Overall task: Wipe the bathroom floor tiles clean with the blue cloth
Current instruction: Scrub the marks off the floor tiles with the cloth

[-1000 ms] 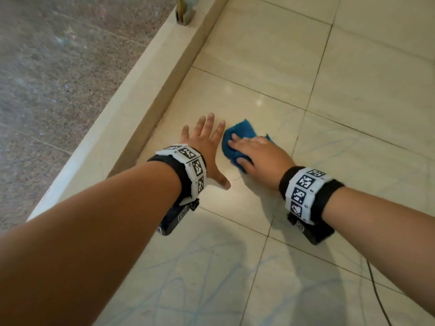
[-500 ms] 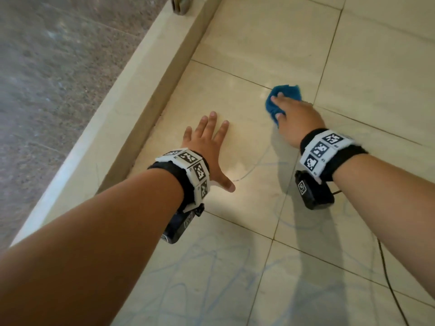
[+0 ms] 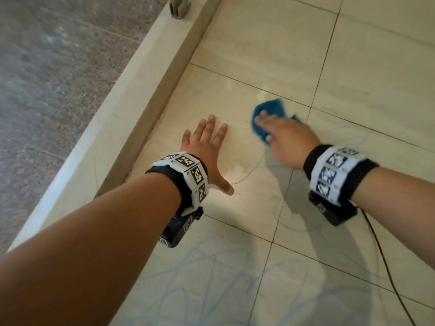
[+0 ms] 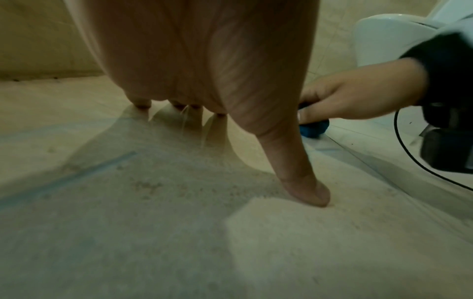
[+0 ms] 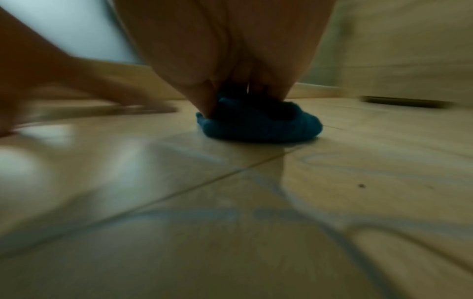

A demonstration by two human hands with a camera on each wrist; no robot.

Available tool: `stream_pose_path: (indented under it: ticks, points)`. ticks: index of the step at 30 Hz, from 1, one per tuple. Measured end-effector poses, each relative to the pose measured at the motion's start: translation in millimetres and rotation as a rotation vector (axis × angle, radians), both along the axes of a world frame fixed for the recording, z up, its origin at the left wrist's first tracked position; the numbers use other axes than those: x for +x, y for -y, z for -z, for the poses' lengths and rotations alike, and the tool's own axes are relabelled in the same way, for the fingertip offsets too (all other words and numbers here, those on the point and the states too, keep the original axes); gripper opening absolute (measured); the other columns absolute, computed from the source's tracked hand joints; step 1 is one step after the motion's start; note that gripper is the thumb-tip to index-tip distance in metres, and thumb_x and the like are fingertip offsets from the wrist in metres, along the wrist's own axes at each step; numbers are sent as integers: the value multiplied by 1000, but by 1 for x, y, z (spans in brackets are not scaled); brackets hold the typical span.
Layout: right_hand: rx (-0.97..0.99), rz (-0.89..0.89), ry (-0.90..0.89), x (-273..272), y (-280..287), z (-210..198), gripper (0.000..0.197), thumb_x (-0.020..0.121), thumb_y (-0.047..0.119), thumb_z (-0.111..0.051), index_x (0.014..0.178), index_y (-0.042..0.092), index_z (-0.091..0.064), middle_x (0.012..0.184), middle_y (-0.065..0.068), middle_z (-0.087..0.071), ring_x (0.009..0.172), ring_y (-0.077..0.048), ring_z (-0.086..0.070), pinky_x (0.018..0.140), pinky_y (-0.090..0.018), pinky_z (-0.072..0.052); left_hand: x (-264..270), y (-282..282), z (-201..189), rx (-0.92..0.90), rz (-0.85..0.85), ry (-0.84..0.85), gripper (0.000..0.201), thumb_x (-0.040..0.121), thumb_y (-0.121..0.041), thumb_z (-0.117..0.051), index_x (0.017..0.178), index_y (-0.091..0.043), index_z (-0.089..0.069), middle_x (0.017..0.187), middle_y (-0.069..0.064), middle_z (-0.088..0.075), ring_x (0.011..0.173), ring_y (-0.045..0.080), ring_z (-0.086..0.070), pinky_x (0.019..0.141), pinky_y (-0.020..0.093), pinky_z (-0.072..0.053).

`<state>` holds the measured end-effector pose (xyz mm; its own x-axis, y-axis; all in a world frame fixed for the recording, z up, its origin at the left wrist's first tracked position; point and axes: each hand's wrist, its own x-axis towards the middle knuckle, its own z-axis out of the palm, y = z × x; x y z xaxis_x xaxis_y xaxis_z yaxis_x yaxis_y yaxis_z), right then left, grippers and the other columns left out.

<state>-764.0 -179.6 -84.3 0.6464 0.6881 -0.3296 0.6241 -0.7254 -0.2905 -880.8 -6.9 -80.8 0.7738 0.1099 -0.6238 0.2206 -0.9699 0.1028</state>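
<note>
On scribbled beige tiles (image 3: 235,290), left fingers (image 3: 210,124) splayed, right fingers (image 3: 263,117) clutching blue cloth (image 3: 270,107)

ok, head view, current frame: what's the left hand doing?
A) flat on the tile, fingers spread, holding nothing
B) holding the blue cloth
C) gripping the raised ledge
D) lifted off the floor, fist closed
A: the left hand lies flat on the floor tile with its fingers spread and nothing in it, while the right hand presses the blue cloth to the floor beside it.
</note>
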Motion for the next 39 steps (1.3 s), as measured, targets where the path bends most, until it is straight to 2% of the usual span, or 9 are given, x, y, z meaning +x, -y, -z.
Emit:
stream_pose_path:
  ticks: [2,7,14,20,25,30,35,37,39]
  points:
    - [-18,-137,-3,-2,1,-1,52,99,13,-35,148,25,-24,156,8,-16,142,-15,-21,114,-27,-14,0,-1,0,7,2,4,150,52,-74,-76,147,-23,29,153,6,36,145,24,24,119,49,4]
    - [-97,343,48,45,12,-8,48,101,19,-31,149,19,-24,157,0,-15,137,-28,-31,109,-33,-26,-1,-1,0,-10,-6,13,150,52,-73,-77,147,-24,28,153,5,36,145,23,25,118,48,6]
    - [-33,-234,-35,-42,-2,-12,53,98,17,-39,148,27,-23,156,11,-13,143,-11,-18,115,-27,-13,1,0,1,6,5,13,149,53,-73,-77,148,-22,27,154,7,35,145,25,24,119,50,2]
    - [-68,198,47,5,6,-6,46,100,25,-33,146,21,-29,156,4,-21,137,-25,-29,110,-32,-20,-2,-1,1,1,3,13,149,53,-73,-76,147,-23,28,154,6,35,145,24,24,119,50,4]
    - [75,-293,29,-64,-2,-2,43,98,27,-41,141,27,-41,147,8,-36,117,-24,-39,100,-35,-33,1,-2,-1,24,28,0,148,54,-77,-73,148,-20,27,154,9,34,146,26,22,120,51,-1]
    - [70,269,60,-23,-5,2,42,99,26,-39,141,23,-41,144,-1,-38,124,-27,-35,105,-32,-27,-5,0,-6,16,43,12,145,58,-78,-70,147,-20,28,153,8,36,144,26,25,119,52,4]
    - [31,-180,65,-94,-13,-5,48,97,39,-40,144,29,-35,149,7,-33,124,-23,-34,102,-33,-30,-23,-2,-5,21,95,15,146,55,-85,-62,146,-18,31,151,11,39,143,29,28,116,54,6]
    - [17,-193,53,-78,-9,-5,48,97,39,-40,144,32,-33,150,11,-30,125,-21,-33,101,-34,-32,-28,-10,-7,24,91,-17,147,56,-81,-67,146,-19,30,151,11,39,143,28,27,118,54,5]
    - [-8,-9,47,-50,-9,-3,46,97,35,-41,143,31,-34,150,10,-31,126,-23,-33,104,-34,-31,-31,-18,-8,21,93,-51,148,56,-77,-72,146,-20,30,151,10,39,143,26,27,119,52,3]
